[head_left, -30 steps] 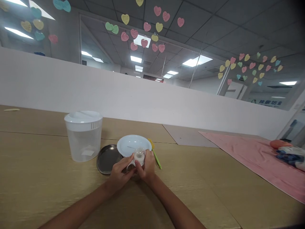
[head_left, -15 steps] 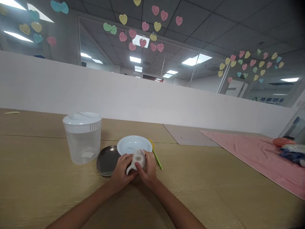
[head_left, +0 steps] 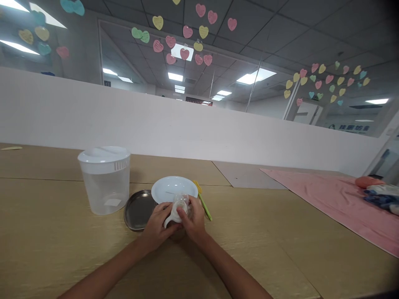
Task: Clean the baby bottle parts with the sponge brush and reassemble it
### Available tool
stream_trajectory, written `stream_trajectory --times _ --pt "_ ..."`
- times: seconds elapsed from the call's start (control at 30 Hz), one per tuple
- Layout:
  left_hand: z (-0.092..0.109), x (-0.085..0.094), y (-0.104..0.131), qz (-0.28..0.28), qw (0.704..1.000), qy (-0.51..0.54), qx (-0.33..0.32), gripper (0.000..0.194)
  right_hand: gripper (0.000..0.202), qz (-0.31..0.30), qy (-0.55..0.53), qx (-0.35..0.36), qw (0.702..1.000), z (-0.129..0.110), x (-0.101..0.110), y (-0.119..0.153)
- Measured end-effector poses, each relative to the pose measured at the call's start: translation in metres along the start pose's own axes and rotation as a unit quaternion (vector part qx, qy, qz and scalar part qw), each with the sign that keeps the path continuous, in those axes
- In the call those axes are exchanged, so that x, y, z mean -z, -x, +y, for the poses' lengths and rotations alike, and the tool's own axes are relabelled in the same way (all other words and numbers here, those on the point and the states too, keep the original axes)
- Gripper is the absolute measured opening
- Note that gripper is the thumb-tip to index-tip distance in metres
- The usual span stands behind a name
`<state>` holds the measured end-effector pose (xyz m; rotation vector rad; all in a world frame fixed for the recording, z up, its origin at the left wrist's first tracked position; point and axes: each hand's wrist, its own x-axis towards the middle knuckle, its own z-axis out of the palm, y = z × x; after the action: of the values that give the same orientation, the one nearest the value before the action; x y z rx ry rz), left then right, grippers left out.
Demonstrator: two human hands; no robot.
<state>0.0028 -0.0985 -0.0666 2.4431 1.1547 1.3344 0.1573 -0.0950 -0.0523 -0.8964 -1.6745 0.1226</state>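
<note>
A baby bottle with a white collar, a curved white handle and a clear dome-shaped cap is between my two hands, tilted so its top shows. My left hand is wrapped round its left side at the handle. My right hand grips the right side, its thumb across the front near the cap's edge. My fingers and palms hide most of the bottle's lower part. Just behind the hands stands a white bowl, and left of them lies a round dark metal tray.
A clear lidded bucket stands left of the tray. A green-handled brush with a yellow head lies right of the bowl. Farther right, a pink cloth covers the table, with folded fabrics on it. A white wall runs behind.
The view has shifted slightly. Both hands keep hold of the baby bottle, and its clear cap now looks tipped a little farther back, away from my right thumb.
</note>
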Motion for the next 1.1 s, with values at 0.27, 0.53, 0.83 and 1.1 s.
stream_trajectory --times 0.27,0.53,0.83,1.1 --pt "0.001 0.004 -0.002 -0.003 1.0 -0.016 -0.008 0.046 0.049 0.057 -0.008 0.046 0.997 0.001 0.003 0.0" --pt "-0.002 0.001 0.0 0.001 0.999 -0.041 -0.009 0.048 0.049 0.163 -0.076 -0.162 0.97 0.009 0.004 -0.016" --pt "-0.003 0.001 0.0 -0.017 0.999 -0.041 -0.013 0.049 0.043 0.025 -0.129 -0.159 0.978 0.032 -0.003 -0.013" --pt "0.001 0.003 -0.001 -0.01 0.999 -0.03 -0.015 0.048 0.032 -0.062 -0.005 -0.094 0.994 0.024 0.005 -0.014"
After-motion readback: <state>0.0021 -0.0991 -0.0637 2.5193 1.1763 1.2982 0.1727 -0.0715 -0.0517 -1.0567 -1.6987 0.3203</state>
